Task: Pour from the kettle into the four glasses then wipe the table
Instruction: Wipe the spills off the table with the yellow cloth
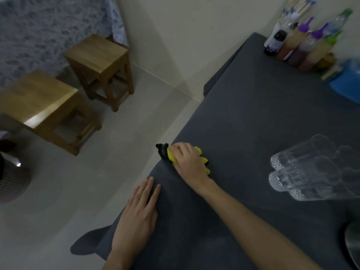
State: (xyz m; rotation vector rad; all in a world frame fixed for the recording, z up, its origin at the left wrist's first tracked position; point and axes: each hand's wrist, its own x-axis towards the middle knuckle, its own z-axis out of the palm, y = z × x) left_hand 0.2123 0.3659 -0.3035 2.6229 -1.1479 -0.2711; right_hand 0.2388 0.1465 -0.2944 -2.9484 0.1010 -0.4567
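1. The tabletop (263,123), under a dark grey cover, fills the right and near part of the view; its left edge runs from near centre to far right, with pale floor (126,143) beyond it.
2. Two wooden stools (97,53) stand on the floor at far left, one nearer and one farther, well apart from the tabletop.
3. The right hand (190,160) reaches across from the near right and presses palm-down on a yellow and black cloth (171,154) at the tabletop's left edge. Its fingers (179,148) are curled over the cloth, gripping it against the surface.
4. The left hand (138,217) lies flat on the tabletop near the left edge, nearer than the right hand and apart from it. Its fingers (150,189) are stretched out, open, holding nothing.
5. The glasses (303,170) are clustered on the right of the tabletop, touching one another, well apart from the cloth; blur hides their exact number.
6. A curved metal thing at the near right corner, cut off by the frame, may be the kettle (352,244); I cannot tell for sure.
7. Bottles (303,47) with purple and green caps stand in a row at the far right corner against the wall, just beside a blue box (348,82).
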